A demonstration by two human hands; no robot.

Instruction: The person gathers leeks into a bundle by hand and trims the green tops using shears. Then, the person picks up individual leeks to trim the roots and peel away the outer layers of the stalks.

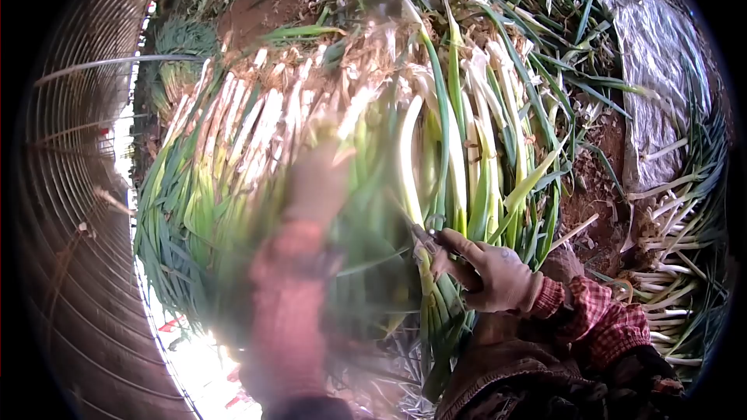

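Long green onions [264, 120] with white stalks and green leaves lie side by side in a wide row, roots at the top. My left hand [317, 179], smeared by motion, is over the middle of the row near a pale stalk; its fingers cannot be made out. At the lower right, my right hand [498, 268] is closed, with thumb and fingers pinched round something small and dark that I cannot make out. It touches the green part of an onion [410, 155] beside it. Both sleeves are red and checked.
A ribbed, curved sheet wall [85, 187] runs along the left. Silvery plastic sheeting [657, 70] lies at the upper right, above more onions [673, 295]. Loose leaves [537, 12] cover the reddish soil at the top. My knee in dark cloth [513, 373] is at the bottom.
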